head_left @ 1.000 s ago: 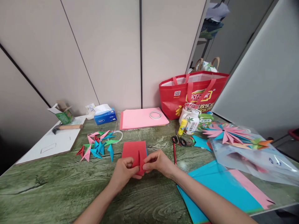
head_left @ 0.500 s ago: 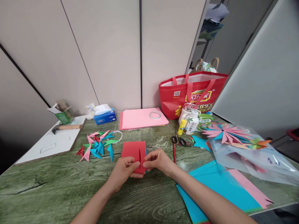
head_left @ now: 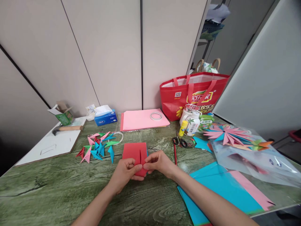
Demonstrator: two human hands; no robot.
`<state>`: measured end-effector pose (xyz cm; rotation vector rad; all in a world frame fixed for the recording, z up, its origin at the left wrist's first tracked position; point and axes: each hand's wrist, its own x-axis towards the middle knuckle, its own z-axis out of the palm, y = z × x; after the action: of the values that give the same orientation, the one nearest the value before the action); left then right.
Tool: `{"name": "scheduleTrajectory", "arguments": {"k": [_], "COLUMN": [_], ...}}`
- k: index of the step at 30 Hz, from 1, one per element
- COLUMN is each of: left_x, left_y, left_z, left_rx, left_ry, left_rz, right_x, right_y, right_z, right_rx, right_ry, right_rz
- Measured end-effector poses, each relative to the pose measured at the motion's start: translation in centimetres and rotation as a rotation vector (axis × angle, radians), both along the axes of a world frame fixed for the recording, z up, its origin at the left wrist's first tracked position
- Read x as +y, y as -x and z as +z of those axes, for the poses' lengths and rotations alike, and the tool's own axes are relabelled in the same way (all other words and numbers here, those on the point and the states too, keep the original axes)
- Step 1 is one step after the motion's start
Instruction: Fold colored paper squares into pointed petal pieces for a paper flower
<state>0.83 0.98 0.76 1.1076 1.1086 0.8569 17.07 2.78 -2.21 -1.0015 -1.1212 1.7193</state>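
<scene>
A sheet of red paper (head_left: 135, 153) lies just below the centre of the frame on the green table (head_left: 47, 188), its long axis running from the lower edge of the picture up toward the wall. A raised crease or slit is seen along its middle, pointing the same way. The paper is a plain, flat, bright red rectangle; a sliver of blue shows at its right edge, though what it belongs to cannot be told. The near end of the sheet is pinched by both hands: the left hand (head_left: 125, 171) is closed on the lower left part, thumb on top, and the right hand (head_left: 158, 163) is closed on the lower right part, fingertips meeting the left ones over the fold. The near edge of the paper is hidden under the fingers. To the left, a scatter of folded paper points (head_left: 98, 146) lies well apart; scissors (head_left: 180, 141) lie to the right. The blue and pink sheets (head_left: 223, 188) are cut off at the lower right.
</scene>
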Motion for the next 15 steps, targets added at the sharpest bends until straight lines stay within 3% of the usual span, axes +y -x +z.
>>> {"name": "scheduleTrajectory", "arguments": {"k": [15], "left_x": [-0.16], "left_y": [-0.03], "left_z": [-0.36], "left_rx": [-0.007], "left_ry": [-0.016], "left_rz": [-0.008], "right_x": [-0.04], "right_y": [0.01], "right_z": [0.21], "right_rx": [-0.047], "right_ry": [-0.051], "right_rz": [0.068]}}
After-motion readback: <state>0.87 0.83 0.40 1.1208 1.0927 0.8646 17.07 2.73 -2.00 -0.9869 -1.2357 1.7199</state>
